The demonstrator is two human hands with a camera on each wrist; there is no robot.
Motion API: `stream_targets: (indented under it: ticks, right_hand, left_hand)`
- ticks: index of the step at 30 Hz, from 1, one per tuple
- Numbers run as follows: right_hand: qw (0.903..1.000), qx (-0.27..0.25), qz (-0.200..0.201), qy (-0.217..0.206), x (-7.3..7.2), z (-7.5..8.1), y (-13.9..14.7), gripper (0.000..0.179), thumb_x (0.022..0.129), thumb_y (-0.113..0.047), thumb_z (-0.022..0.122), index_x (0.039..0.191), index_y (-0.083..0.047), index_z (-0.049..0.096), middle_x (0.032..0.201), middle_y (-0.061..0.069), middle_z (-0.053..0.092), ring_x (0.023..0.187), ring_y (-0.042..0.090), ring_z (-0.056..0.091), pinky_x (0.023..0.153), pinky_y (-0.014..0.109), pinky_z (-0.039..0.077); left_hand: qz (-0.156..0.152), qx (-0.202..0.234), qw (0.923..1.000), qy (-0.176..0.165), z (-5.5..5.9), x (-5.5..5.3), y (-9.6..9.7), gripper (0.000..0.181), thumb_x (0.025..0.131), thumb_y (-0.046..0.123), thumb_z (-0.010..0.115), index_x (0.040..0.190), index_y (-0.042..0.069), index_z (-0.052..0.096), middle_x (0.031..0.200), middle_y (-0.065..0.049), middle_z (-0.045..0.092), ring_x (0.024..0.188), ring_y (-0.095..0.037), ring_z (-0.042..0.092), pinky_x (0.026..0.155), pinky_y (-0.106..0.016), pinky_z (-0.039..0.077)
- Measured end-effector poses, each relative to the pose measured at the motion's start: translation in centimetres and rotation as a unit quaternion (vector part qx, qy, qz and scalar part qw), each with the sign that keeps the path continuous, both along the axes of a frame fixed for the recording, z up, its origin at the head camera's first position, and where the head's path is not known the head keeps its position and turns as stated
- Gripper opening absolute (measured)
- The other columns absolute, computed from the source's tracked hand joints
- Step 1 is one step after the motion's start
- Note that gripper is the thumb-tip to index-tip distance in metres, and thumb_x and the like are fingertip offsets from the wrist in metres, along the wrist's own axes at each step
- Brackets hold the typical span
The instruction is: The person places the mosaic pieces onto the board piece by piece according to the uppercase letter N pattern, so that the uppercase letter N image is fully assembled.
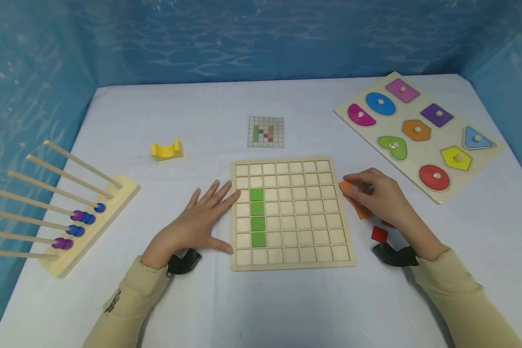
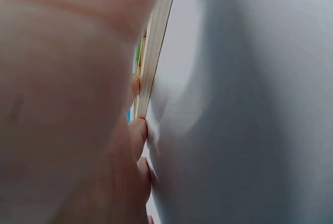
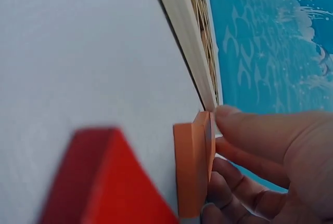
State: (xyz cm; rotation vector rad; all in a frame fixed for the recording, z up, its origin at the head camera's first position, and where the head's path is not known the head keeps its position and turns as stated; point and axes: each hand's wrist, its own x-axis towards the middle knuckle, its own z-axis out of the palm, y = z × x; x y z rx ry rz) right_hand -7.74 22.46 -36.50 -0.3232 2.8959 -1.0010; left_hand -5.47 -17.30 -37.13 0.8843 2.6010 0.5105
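Note:
A wooden grid board (image 1: 293,261) lies flat on the table, with a column of green squares (image 1: 257,209) in its left part. My left hand (image 1: 195,224) is spread out at the board's left side, its fingertips and thumb touching the edge. Beside the board's right edge, my right hand (image 1: 376,193) pinches an orange block (image 1: 349,187) between thumb and fingers. Another orange piece (image 1: 364,212) lies right below it, partly hidden by the hand. A red cube (image 1: 379,234) sits near my right wrist, with a second red piece (image 1: 388,224) mostly covered.
A small pattern card (image 1: 266,132) lies behind the board. At the left stands a bead rack (image 1: 126,186) with upright rods. A yellow arch block (image 1: 167,151) is at back left. A knobbed shape puzzle (image 1: 422,108) occupies the back right.

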Motion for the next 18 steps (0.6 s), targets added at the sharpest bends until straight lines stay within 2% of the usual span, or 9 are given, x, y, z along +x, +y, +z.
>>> stream_targets:
  ticks: [3, 11, 18]
  right_hand:
    - [0.9998, 0.008, -0.003, 0.018, -0.10, -0.21, -0.12, 0.030, 0.083, -0.005, 0.070, 0.112, 0.001, 0.066, 0.090, 0.010, 0.054, 0.078, 0.022, 0.051, 0.061, 0.027, 0.041]
    - [0.9994, 0.014, -0.006, 0.031, -0.29, -0.47, -0.20, 0.022, 0.082, -0.003, 0.071, 0.103, 0.002, 0.067, 0.087, 0.011, 0.053, 0.077, 0.025, 0.052, 0.064, 0.038, 0.043]
    - [0.9996, 0.014, 0.001, 0.026, -0.30, -0.55, -0.23, 0.021, 0.082, -0.006, 0.072, 0.099, 0.000, 0.062, 0.088, 0.011, 0.051, 0.076, 0.025, 0.051, 0.064, 0.039, 0.044]
  left_hand:
    - [0.000, 0.003, 1.0000, 0.002, 0.05, -0.02, 0.06, 0.120, 0.061, 0.064, 0.075, 0.151, 0.013, 0.015, 0.156, -0.009, 0.001, 0.139, -0.027, -0.008, 0.105, -0.056, -0.002]
    - [0.002, 0.005, 1.0000, 0.005, -0.03, -0.01, 0.05, 0.120, 0.060, 0.063, 0.076, 0.151, 0.013, 0.015, 0.156, -0.008, 0.001, 0.139, -0.027, -0.008, 0.105, -0.055, -0.002]
    - [-0.001, 0.008, 0.9999, 0.008, 0.09, 0.02, 0.05, 0.120, 0.060, 0.062, 0.076, 0.151, 0.012, 0.016, 0.156, -0.009, 0.001, 0.139, -0.028, -0.007, 0.105, -0.056, -0.001]
